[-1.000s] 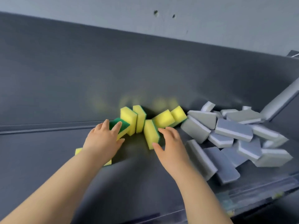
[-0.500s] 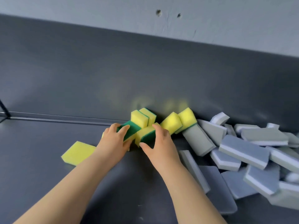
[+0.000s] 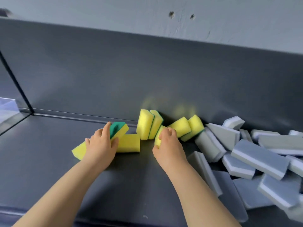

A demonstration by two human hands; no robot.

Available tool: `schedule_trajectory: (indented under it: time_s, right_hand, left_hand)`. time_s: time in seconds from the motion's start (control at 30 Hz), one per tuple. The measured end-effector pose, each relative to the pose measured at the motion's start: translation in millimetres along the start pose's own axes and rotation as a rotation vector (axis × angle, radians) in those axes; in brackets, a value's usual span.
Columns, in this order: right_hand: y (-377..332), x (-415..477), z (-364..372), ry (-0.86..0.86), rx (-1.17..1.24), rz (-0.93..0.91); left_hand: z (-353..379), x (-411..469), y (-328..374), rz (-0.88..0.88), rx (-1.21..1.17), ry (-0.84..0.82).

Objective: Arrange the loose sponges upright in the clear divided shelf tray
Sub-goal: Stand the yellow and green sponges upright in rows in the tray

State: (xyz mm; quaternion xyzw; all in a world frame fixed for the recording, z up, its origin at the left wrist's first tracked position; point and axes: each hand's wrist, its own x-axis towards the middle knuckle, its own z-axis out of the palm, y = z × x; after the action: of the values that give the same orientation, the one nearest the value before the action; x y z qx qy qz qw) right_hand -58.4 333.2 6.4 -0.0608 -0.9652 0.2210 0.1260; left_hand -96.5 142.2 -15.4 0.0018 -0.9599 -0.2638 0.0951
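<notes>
Left hand: the left hand (image 3: 101, 143) curls over a green-topped sponge (image 3: 119, 130), holding it tilted against a flat yellow sponge (image 3: 129, 143).
Right hand: the right hand (image 3: 168, 145) grips a small yellow sponge (image 3: 158, 138), just right of the upright pair.
Upright pair: two yellow sponges (image 3: 145, 124) stand on end, touching, near the back panel (image 3: 114, 71).
Right edge: a grey sponge pile (image 3: 259, 158) crowds the right side, beside two leaning yellow sponges (image 3: 186, 126).
Left edge: a clear divider pane (image 3: 8, 104) stands far left, well apart from the hands.
Open room: bare shelf floor (image 3: 49, 161) lies between the pane and the left hand.
Surface and room: dark grey shelf; pale wall (image 3: 98, 13) above.
</notes>
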Motion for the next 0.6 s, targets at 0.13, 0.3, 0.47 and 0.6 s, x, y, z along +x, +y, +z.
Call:
schedule_trajectory:
  time_s: [0.13,0.3,0.47,0.6]
  right_hand:
    - [2,-5,-10,0.078,0.082,0.041]
    - [11,-17,-25,0.258,0.130,0.065]
    - [23,-25,-43,0.310,0.159,0.057]
    - [28,-29,-44,0.415,0.197,0.001]
  left_hand:
    - [9,-6,9,0.075,-0.164,0.006]
    - [18,-11,34,0.133,-0.354,-0.018]
    - [24,-11,48,0.059,-0.561,-0.003]
    - [12,-15,53,-0.043,-0.734,0.100]
